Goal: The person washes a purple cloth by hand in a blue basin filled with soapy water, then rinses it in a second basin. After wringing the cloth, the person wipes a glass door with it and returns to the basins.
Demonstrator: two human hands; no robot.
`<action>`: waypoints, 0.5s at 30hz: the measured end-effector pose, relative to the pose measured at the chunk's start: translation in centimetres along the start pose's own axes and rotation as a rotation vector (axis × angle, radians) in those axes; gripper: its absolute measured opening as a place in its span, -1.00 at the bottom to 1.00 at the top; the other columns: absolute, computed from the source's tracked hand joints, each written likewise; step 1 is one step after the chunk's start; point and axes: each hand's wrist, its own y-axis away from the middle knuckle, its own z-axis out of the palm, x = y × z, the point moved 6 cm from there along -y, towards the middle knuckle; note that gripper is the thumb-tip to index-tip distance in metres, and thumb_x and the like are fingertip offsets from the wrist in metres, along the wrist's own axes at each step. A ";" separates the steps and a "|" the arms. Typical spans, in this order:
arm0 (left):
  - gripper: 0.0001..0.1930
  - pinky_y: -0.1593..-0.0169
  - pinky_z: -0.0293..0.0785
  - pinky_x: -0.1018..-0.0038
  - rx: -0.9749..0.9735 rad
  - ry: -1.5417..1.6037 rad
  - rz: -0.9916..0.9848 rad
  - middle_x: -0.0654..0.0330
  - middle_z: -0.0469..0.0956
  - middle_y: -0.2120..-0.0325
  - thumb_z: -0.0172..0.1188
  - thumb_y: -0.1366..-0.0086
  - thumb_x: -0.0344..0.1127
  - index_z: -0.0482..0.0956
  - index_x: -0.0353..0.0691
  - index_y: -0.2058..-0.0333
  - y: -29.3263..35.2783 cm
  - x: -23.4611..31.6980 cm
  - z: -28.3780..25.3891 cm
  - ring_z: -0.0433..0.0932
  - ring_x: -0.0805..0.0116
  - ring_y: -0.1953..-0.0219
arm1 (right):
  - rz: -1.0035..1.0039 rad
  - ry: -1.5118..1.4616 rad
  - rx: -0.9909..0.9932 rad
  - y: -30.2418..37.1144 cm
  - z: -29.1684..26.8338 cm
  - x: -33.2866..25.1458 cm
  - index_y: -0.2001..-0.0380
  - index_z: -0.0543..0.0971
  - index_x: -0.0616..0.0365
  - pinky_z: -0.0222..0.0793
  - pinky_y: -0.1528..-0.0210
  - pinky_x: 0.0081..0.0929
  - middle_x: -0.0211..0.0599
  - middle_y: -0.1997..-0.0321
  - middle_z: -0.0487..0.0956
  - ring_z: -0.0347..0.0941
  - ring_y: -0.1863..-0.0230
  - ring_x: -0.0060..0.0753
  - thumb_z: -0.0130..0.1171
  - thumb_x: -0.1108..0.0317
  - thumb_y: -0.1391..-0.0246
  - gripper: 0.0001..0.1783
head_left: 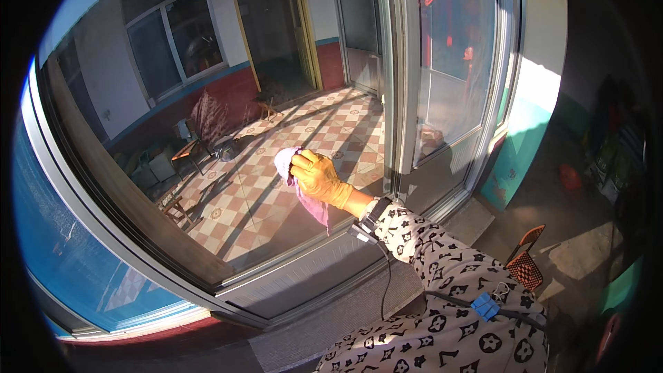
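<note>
My right hand, in a yellow glove, is closed around a pinkish-purple cloth. Part of the cloth bunches out beyond the fingers, and a corner hangs below the hand. The hand is raised at a large glass pane in a grey metal frame. Whether the cloth presses on the glass, I cannot tell. A dark strap with a small device sits at my right wrist, over a patterned sleeve. My left hand is out of view.
Right of the pane stands another glazed metal door with red decorations. Through the glass I see a checkered tile floor, a chair and a yellow-framed doorway. An orange-brown woven chair stands at the right. A black cable hangs from my wrist.
</note>
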 end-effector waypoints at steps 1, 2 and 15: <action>-0.73 -0.21 0.11 0.21 -0.021 -0.014 0.000 0.14 0.25 -0.06 -0.22 -0.40 -0.19 0.28 -0.14 0.02 -0.3 0.2 0.6 0.20 0.21 -0.16 | 0.107 0.055 0.074 1.3 -2.4 2.4 0.39 0.50 0.08 0.41 0.29 -0.33 -0.34 0.28 0.46 0.43 0.19 -0.25 0.16 0.38 0.29 -0.74; -0.74 -0.19 0.12 0.23 -0.040 -0.030 -0.001 0.15 0.27 -0.03 -0.22 -0.40 -0.20 0.29 -0.14 0.04 -0.9 0.4 1.2 0.22 0.22 -0.13 | 0.212 0.109 0.134 2.7 -4.4 4.8 0.34 0.49 0.09 0.42 0.29 -0.31 -0.32 0.29 0.46 0.44 0.20 -0.19 0.18 0.36 0.31 -0.68; -0.75 -0.07 0.24 0.36 -0.313 -0.045 -0.085 0.28 0.42 0.15 -0.23 -0.40 -0.17 0.40 -0.14 0.19 -7.4 1.8 4.8 0.34 0.31 0.00 | 0.958 0.638 0.254 11.3 -13.9 23.4 0.11 0.44 0.15 0.42 0.20 -0.18 -0.11 0.11 0.52 0.49 0.13 0.01 0.27 -0.32 0.23 -0.19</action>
